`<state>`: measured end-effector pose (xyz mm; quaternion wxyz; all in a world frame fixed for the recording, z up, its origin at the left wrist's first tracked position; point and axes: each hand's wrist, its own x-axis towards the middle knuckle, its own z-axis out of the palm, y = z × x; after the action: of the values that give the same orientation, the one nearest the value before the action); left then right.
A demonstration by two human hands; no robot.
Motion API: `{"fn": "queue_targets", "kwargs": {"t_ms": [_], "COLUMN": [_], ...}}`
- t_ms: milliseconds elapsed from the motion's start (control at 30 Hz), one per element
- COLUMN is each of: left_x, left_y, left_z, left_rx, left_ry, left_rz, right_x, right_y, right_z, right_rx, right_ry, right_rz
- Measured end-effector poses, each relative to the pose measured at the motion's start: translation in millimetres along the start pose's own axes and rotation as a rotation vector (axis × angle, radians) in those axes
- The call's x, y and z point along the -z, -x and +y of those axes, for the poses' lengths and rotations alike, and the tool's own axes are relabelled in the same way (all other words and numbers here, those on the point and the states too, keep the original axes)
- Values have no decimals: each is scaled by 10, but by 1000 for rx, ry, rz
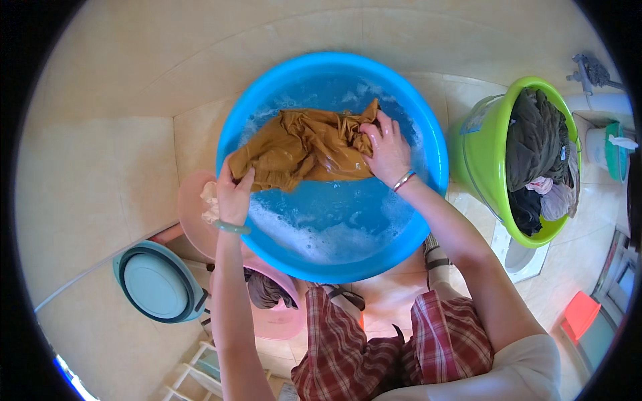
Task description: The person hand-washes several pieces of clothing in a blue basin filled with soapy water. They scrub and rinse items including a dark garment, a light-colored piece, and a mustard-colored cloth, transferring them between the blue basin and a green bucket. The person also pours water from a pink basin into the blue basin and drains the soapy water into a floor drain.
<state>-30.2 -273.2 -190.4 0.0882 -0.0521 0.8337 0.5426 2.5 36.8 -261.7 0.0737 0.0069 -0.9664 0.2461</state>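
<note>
A wet, mustard-brown garment (307, 144) stretches between my two hands, low over a big round blue tub (438, 157) of water. Soap foam (294, 234) floats mainly at the tub's near side. My left hand (234, 197) grips the garment's gathered edge at the left rim, thumb on top. On the right, my right hand (388, 147) is closed on the bunched far end of the cloth, its fingertips partly hidden in the folds. The garment's underside and whatever of it touches the water are hard to make out.
Right of the tub stands a lime-green bucket (478, 144) heaped with dark clothes (538, 140). Pink basins (277, 324) sit at the left, one holding dark cloth. A collapsible blue-grey basin (157, 284) leans farther left. My knees and sandals are at the tub's near edge.
</note>
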Motion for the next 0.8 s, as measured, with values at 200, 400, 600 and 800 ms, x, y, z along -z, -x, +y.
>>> {"fn": "queue_targets", "kwargs": {"t_ms": [200,400,600,800], "left_x": [-616,-1258,-1404,-1138], "left_y": [149,681,316,20], "left_z": [537,324,108,3], "left_rx": [-342,597,395,744], "left_ry": [-465,859,1229,2031], "left_rz": [361,-336,-261,-725], "right_x": [-548,-521,275,647], "right_y": [-4,-157,51,330], "right_z": [276,88,-764,-1247], "right_rx": [-61,-294,96,489], "right_ry": [352,-209,-677,-536], "right_rz": [-445,-104,29,-122]}}
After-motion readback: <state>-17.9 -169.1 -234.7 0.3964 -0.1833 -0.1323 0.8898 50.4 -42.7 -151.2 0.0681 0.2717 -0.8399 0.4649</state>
